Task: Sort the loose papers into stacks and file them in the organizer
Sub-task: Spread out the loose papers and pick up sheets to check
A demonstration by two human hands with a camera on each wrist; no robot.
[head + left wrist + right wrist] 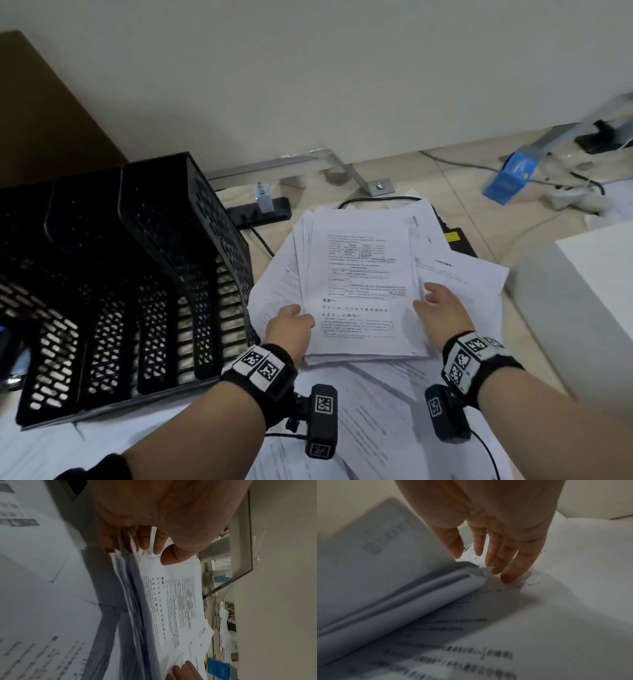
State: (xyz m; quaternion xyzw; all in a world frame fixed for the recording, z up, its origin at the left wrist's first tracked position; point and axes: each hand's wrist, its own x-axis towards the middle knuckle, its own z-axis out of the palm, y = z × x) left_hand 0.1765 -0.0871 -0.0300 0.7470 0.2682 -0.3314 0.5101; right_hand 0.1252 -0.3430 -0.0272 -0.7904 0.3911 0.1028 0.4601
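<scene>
Two hands gather a paper stack beside a black organizer.
Left hand grips the stack's edge — thumb on top; right hand lies with fingers straight beside it — holding nothing.

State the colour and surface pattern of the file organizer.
The organizer is black, with perforated mesh walls; the head view shows it best.
</scene>
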